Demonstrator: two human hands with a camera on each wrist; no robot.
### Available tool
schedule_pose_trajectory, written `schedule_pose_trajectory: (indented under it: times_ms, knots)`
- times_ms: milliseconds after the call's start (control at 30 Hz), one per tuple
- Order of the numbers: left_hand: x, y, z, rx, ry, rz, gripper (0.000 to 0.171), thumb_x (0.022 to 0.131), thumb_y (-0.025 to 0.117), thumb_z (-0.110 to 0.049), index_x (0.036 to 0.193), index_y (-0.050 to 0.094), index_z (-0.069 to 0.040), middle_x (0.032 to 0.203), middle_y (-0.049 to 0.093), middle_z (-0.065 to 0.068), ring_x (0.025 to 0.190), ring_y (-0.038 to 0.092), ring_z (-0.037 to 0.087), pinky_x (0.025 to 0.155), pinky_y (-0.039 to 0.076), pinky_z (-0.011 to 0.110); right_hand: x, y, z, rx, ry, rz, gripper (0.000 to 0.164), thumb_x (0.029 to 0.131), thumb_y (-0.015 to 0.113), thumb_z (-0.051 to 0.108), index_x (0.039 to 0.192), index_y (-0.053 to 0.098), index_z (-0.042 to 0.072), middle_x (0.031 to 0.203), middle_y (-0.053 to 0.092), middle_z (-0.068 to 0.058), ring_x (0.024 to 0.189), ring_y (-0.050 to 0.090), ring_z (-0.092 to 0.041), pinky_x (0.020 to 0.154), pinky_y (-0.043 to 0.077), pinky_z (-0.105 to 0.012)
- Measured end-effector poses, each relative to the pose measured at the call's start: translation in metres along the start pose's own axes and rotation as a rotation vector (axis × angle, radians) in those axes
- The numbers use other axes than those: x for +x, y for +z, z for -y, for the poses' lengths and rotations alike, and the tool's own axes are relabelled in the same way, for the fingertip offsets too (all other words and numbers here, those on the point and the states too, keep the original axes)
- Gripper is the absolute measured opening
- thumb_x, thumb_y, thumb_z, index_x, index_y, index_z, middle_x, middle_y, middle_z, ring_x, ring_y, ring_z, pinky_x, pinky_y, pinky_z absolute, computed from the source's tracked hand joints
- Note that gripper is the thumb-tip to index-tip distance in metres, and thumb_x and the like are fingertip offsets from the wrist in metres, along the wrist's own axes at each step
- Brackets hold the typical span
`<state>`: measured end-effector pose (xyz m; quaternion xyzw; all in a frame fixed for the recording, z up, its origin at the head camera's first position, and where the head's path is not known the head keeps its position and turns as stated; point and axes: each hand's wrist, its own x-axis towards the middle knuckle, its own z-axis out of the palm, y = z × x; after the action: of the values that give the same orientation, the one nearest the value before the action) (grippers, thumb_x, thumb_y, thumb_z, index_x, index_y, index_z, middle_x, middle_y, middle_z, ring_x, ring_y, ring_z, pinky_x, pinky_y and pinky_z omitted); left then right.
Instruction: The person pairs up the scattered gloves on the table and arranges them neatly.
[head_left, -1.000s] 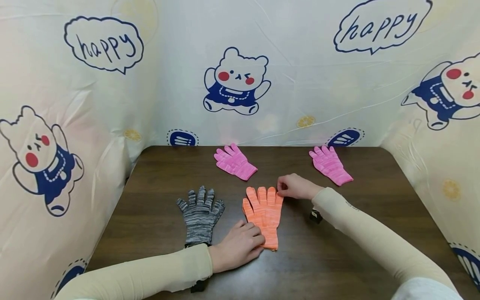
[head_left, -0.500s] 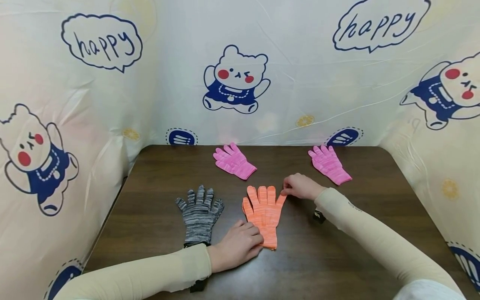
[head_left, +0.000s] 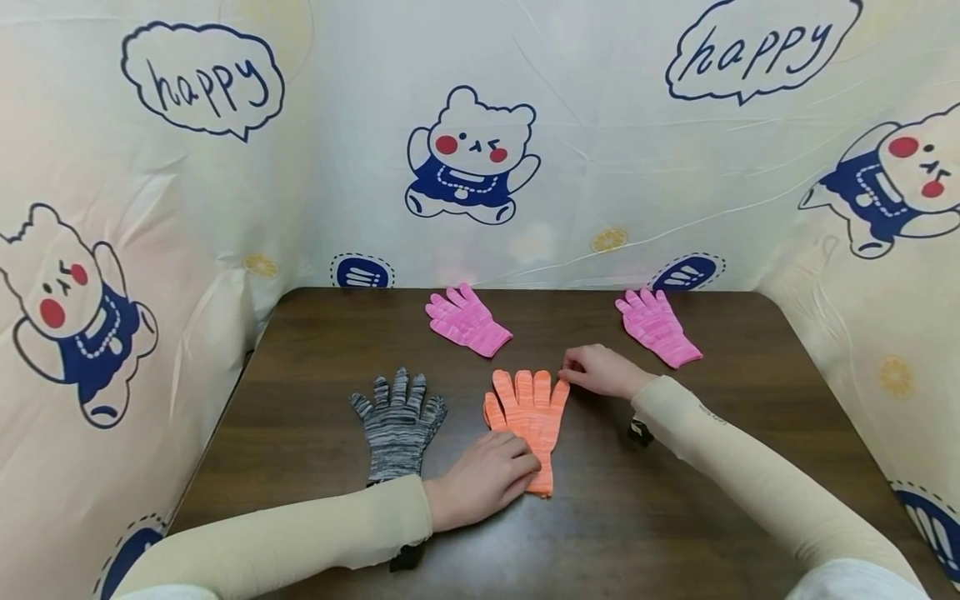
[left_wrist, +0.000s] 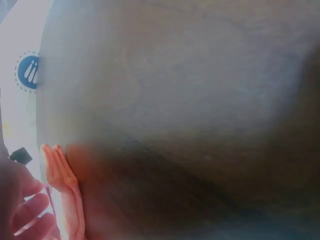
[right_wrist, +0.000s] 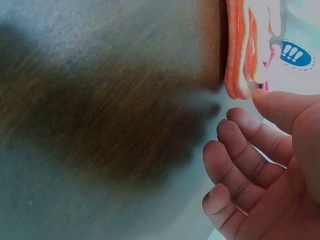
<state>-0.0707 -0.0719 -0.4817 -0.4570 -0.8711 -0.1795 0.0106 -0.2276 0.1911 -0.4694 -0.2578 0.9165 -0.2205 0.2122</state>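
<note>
An orange knit glove (head_left: 534, 425) lies flat on the table in the head view, fingers pointing away from me. It looks like more than one layer in the wrist views. My left hand (head_left: 486, 479) rests over its lower left part, fingers loosely bent, hiding some of the palm and cuff. Beside the tip of the glove's rightmost finger is my right hand (head_left: 600, 371). In the right wrist view, the thumb (right_wrist: 277, 107) and the bent fingers (right_wrist: 220, 160) stand apart, with the orange glove (right_wrist: 239, 55) just beyond them and nothing pinched.
A grey-and-black striped glove (head_left: 397, 429) lies left of the orange one, its cuff partly behind my left sleeve (head_left: 315, 533). Two pink gloves (head_left: 471, 323) (head_left: 658, 327) lie farther back on the brown table (head_left: 675, 517). A printed curtain (head_left: 585, 133) surrounds the table.
The orange glove's rightmost finger was pinched and drawn rightward, then my right hand let it go and it leans back inward. My left hand has shifted slightly up and right over the glove.
</note>
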Motion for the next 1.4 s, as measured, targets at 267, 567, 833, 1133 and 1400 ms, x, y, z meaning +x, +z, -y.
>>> schedule_pose_trajectory:
  times_ms: [267, 567, 833, 1133, 1400]
  knots:
    - [0.002, 0.005, 0.0, -0.069, 0.029, 0.076, 0.018, 0.105, 0.065, -0.022, 0.118, 0.076, -0.017, 0.115, 0.067, -0.004, 0.109, 0.061, 0.011, 0.095, 0.049, 0.023, 0.001, 0.001, 0.001, 0.007, -0.01, 0.005, 0.012, 0.102, 0.066, 0.022, 0.099, 0.07, 0.011, 0.081, 0.063, 0.0, 0.071, 0.055, -0.014, 0.068, 0.051, -0.03]
    - [0.002, 0.008, 0.001, -0.071, 0.015, 0.09, 0.018, 0.106, 0.063, -0.023, 0.118, 0.076, -0.018, 0.116, 0.067, -0.004, 0.11, 0.059, 0.011, 0.095, 0.049, 0.022, 0.007, 0.0, 0.007, 0.009, -0.051, -0.013, 0.009, 0.102, 0.067, 0.021, 0.101, 0.071, 0.012, 0.088, 0.066, 0.001, 0.077, 0.056, -0.015, 0.074, 0.054, -0.032]
    - [0.002, 0.01, 0.001, -0.091, 0.006, 0.07, 0.017, 0.106, 0.062, -0.023, 0.117, 0.075, -0.018, 0.115, 0.066, -0.004, 0.108, 0.059, 0.01, 0.091, 0.05, 0.022, 0.013, 0.003, 0.018, 0.008, -0.062, 0.001, 0.009, 0.101, 0.069, 0.019, 0.104, 0.072, 0.011, 0.093, 0.067, 0.0, 0.082, 0.057, -0.017, 0.08, 0.055, -0.033]
    - [0.002, 0.013, 0.002, -0.153, -0.012, 0.055, 0.016, 0.106, 0.063, -0.02, 0.116, 0.075, -0.017, 0.115, 0.066, -0.004, 0.108, 0.058, 0.01, 0.093, 0.049, 0.02, 0.018, 0.008, 0.019, -0.006, -0.043, -0.011, 0.005, 0.099, 0.072, 0.017, 0.099, 0.07, 0.013, 0.089, 0.065, 0.0, 0.079, 0.056, -0.017, 0.074, 0.053, -0.03]
    - [0.0, 0.015, 0.004, -0.148, 0.001, 0.031, 0.015, 0.105, 0.063, -0.02, 0.115, 0.075, -0.018, 0.114, 0.065, -0.005, 0.108, 0.058, 0.01, 0.092, 0.05, 0.021, 0.024, 0.012, 0.018, -0.022, -0.033, -0.052, 0.008, 0.098, 0.074, 0.019, 0.094, 0.069, 0.015, 0.084, 0.063, 0.001, 0.075, 0.055, -0.016, 0.068, 0.05, -0.029]
